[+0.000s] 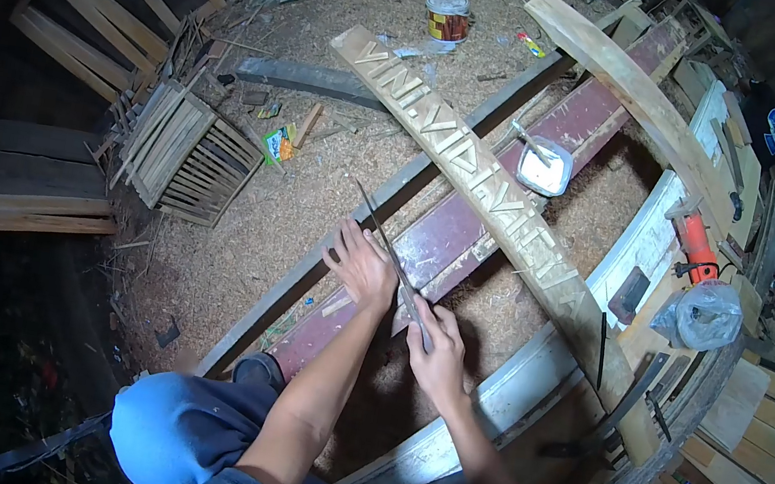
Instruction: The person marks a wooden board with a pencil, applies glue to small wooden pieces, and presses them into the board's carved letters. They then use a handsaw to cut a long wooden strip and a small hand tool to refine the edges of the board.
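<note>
My right hand (437, 345) is closed around the grip of a long, thin-bladed tool (385, 240), seen almost edge-on, its dark tip pointing away to the upper left. Just left of the blade, my left hand (366, 264) lies over the maroon board (448, 236) with its fingers apart; what sits under its palm is hidden. A small pale pointed piece (400, 318) shows between the two hands, under the blade. Beyond them a long wooden plank (473, 175) with raised carved letters lies across the maroon board and a darker beam (272, 310).
A white plastic tub (544, 168) with a brush stands on the maroon board. At right are an orange power tool (697, 246), a plastic bag (709, 315) and a curved wooden piece (640, 94). A paint can (447, 19) and slatted crate (190, 153) stand on sawdust.
</note>
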The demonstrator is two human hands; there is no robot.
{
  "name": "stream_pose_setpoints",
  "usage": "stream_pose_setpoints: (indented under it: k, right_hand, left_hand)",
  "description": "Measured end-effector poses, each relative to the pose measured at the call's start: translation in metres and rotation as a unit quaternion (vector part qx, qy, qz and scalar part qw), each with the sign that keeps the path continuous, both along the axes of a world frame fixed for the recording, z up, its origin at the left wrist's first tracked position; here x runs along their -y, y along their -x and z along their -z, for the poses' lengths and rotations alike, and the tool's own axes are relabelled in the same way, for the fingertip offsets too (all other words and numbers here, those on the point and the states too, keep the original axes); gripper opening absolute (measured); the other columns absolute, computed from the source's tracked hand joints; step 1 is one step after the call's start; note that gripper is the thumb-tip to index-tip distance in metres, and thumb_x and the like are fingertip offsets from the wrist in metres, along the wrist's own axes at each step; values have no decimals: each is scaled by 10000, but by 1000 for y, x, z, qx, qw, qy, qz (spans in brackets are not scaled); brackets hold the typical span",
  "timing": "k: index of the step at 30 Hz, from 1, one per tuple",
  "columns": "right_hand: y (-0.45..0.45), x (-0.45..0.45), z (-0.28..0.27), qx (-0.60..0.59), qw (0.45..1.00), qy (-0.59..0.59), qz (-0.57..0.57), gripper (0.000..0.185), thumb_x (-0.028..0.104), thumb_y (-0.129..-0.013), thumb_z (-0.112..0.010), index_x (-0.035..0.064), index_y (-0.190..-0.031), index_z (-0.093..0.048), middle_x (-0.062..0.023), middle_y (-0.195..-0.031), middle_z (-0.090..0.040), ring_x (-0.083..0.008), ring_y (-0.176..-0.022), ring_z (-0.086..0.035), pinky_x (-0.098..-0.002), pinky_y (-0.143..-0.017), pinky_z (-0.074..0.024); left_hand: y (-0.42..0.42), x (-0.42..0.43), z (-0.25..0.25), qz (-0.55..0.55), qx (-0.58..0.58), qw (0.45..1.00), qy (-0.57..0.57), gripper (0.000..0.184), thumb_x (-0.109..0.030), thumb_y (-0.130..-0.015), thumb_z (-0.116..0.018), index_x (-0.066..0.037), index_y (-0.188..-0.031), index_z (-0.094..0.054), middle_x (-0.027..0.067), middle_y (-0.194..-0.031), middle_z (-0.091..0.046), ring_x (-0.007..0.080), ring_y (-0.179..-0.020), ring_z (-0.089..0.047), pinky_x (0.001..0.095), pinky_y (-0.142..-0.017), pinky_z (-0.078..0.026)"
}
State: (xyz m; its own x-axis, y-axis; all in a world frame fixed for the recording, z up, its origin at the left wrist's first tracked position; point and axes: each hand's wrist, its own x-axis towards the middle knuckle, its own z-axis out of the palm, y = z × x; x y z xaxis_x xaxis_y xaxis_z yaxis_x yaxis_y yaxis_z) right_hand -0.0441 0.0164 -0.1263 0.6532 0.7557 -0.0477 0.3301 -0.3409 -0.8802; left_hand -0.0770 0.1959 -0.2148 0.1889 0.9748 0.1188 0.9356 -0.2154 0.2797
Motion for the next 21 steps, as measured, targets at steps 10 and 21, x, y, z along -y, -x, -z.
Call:
stream_pose_setpoints:
  k: [10,21]
  right_hand:
    - [3,11,-14,25,999,19,-5,459,121,-950,-684,150,-1407,-655,-243,-1204,-630,-439,-1064,-665,-462,-907,-560]
    - [-2,6,-6,-2,1000,1,-7,436,142,-973,-675,136,-1409,-650,-248,-1193,-625,-436,-1049,-653,-467,-907,-544]
  left_hand:
    - [-1,0,-8,3,-18,999,31,511,-241,-1074,-382,-16,-1527,-454,136,-1562,-494,285,-1476,-382,550,-1266,-114]
    - [1,-3,0,5,2,999,35,522,-220,-1047,-430,15,-1513,-459,168,-1547,-506,317,-1467,-390,563,-1267,-104]
